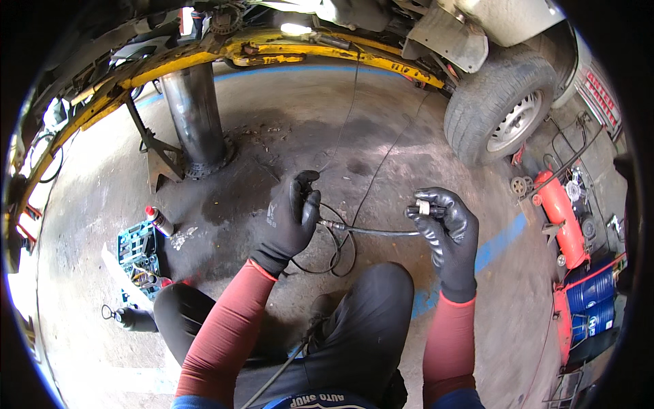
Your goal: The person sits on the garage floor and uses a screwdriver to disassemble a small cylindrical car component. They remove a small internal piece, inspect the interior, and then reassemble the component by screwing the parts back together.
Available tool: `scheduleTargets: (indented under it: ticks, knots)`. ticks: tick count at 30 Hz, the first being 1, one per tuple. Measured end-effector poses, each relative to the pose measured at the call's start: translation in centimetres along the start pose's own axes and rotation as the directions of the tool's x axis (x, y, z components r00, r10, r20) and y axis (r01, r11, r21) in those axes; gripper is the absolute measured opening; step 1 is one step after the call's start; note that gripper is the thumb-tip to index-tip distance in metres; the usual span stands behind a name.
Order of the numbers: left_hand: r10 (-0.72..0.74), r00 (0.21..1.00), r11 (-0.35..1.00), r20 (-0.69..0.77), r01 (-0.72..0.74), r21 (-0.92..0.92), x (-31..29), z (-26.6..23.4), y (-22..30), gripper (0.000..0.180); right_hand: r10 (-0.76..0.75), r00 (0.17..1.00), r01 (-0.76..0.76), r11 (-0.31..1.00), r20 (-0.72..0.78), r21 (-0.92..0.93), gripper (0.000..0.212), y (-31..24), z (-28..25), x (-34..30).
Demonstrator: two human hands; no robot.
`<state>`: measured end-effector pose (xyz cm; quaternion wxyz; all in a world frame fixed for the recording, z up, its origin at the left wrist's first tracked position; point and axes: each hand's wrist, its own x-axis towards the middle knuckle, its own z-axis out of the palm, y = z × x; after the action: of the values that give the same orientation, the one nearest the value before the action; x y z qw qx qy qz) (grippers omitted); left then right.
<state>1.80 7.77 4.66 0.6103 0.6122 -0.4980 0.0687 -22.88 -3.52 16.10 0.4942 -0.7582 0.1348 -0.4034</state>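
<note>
While a vehicle sits raised on a yellow lift (286, 51) overhead, a person crouches on the stained concrete floor (286, 136) of a workshop, both hands in black gloves. Seen from the head camera, the left hand (289, 218) is clenched around one end of a thin black cable (378, 232), near its metal fitting, with the slack looping down toward the knees. The right hand (446, 228) grips a small black-and-white cylindrical connector (424, 209) between thumb and fingers, at the cable's other end — whether the two are already joined cannot be told from here. To the person's left an open socket set (136, 249) and a spray can (158, 221) lie on the floor; a tyre (501, 109) and a red jack (562, 218) stand to the right. The likely risk: the stiff cable could spring free or kink if either grip loosens, and the loose loop could snag under a knee — dragging the fitting through floor grit.
</note>
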Motion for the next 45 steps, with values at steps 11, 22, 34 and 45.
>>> scheduleTargets:
  ticks: [11,22,34,45]
  knots:
    - [0.081,0.974,0.994,0.214,-0.094,0.05,3.3,3.3,4.4,0.033,-0.159,0.926,0.374,0.52,0.343,-0.768,0.034,-4.1,-7.5,0.7]
    - [0.143,0.955,0.983,0.26,-0.168,0.076,4.4,8.0,5.2,0.033,0.152,0.983,-0.169,0.965,0.099,0.201,0.033,3.1,-12.0,-2.1]
    - [0.139,0.95,0.934,0.279,-0.219,0.282,5.4,5.7,11.1,0.035,-0.073,0.997,0.055,0.838,0.011,0.543,0.046,10.1,-13.8,-4.5]
    - [0.161,0.949,0.87,0.272,-0.267,0.414,5.4,3.0,13.9,0.038,-0.078,0.995,0.038,0.849,0.054,0.527,0.045,9.9,-13.5,-5.2]
